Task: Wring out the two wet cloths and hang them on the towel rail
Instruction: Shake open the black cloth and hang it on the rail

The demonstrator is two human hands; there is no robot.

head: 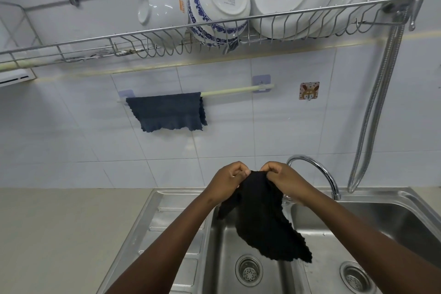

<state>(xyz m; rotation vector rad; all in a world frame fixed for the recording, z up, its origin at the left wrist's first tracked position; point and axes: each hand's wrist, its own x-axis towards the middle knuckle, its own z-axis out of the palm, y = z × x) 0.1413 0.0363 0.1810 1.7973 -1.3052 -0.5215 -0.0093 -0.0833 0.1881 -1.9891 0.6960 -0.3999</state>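
A black cloth (262, 217) hangs over the left sink basin, held up by its top edge. My left hand (226, 180) pinches one upper corner and my right hand (284, 178) pinches the edge right beside it, the two hands almost touching. The cloth droops down and to the right, its lower corner above the divider between basins. On the tiled wall behind, a dark blue cloth (167, 112) is draped over the left half of the pale towel rail (238, 91). The rail's right half is bare.
A steel double sink (181, 234) with two drains fills the lower frame. A curved tap (317, 172) stands just right of my right hand. A metal hose (379, 107) runs down the right wall. Overhead a wire dish rack (214, 28) holds bowls and plates.
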